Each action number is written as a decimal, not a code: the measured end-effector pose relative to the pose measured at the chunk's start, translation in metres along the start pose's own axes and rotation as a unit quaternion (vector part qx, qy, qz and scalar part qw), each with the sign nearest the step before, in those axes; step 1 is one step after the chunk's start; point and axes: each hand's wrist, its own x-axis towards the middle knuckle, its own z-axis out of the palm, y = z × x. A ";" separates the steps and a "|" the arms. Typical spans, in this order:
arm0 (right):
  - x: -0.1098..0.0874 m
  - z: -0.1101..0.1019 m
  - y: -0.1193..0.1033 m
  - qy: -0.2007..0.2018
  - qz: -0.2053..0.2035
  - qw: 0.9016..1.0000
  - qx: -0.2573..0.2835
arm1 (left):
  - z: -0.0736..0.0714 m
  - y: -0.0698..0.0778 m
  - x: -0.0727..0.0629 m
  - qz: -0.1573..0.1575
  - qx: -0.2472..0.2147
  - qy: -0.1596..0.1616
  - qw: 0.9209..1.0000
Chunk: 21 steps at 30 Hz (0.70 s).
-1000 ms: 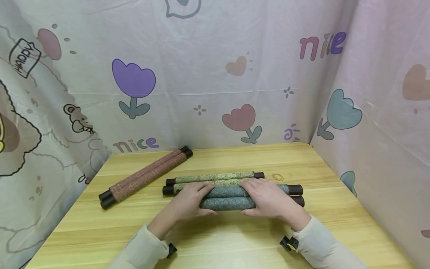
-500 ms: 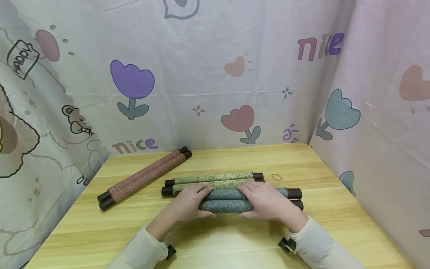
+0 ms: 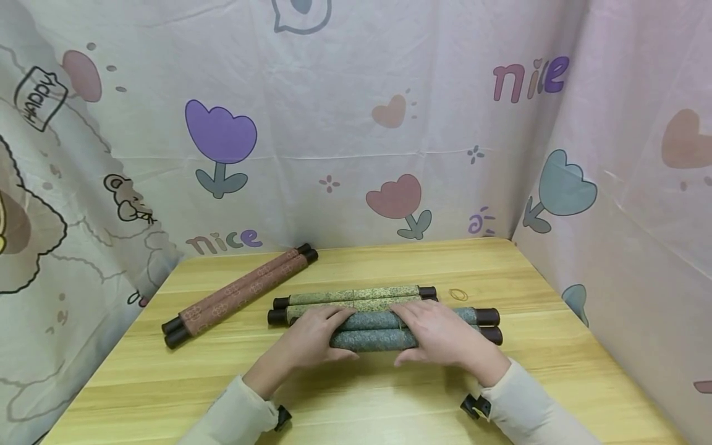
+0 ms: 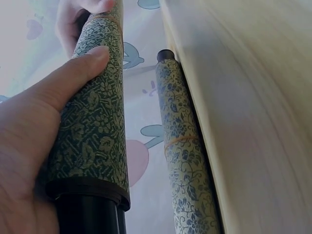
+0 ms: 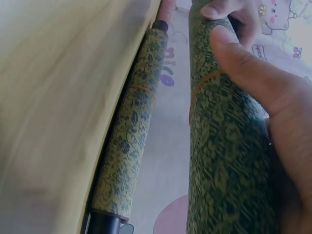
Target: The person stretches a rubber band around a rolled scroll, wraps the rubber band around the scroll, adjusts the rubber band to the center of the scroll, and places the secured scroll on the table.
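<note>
In the head view, the blue-green scroll (image 3: 372,339), a pair of rollers side by side, is at the lower centre of the frame. Its long axis runs across the frame, dipping slightly to the right. Both hands are clamped on it, the left hand (image 3: 314,330) and the right hand (image 3: 439,330), well apart from each other, with fingers over the far roller and thumbs on the near side. Both are equally in contact, but the dark right end knobs jut well past the right hand. Just above it in the frame, the yellow scroll (image 3: 384,303) lies nearly parallel on the surface (image 3: 361,402). The red scroll (image 3: 241,293) slants at the left, and a loose rubber band (image 3: 458,295) is right of centre.

In the left wrist view, the left thumb presses on the blue-green scroll close to its end knob, at the lower left of the frame. The yellow scroll stands apart from it, right of centre.

In the right wrist view, the right thumb lies along the blue-green scroll, beside an orange band (image 5: 207,78) wrapped round it. The yellow scroll is left of centre, apart from it.
</note>
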 end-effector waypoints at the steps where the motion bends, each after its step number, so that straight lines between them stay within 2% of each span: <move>1: -0.001 0.000 0.001 -0.005 0.007 1.000 0.002 | 0.000 -0.001 0.000 -0.002 0.000 0.000 1.000; 6: -0.001 -0.001 0.005 -0.001 0.016 1.000 -0.015 | -0.002 -0.002 0.000 -0.010 0.001 -0.003 1.000; 14: 0.001 0.002 0.004 0.032 -0.014 0.999 -0.029 | -0.001 -0.002 0.002 0.015 0.014 0.001 1.000; 21: 0.008 0.003 0.002 0.028 -0.021 0.999 -0.020 | -0.002 -0.002 0.001 0.004 0.012 0.006 1.000</move>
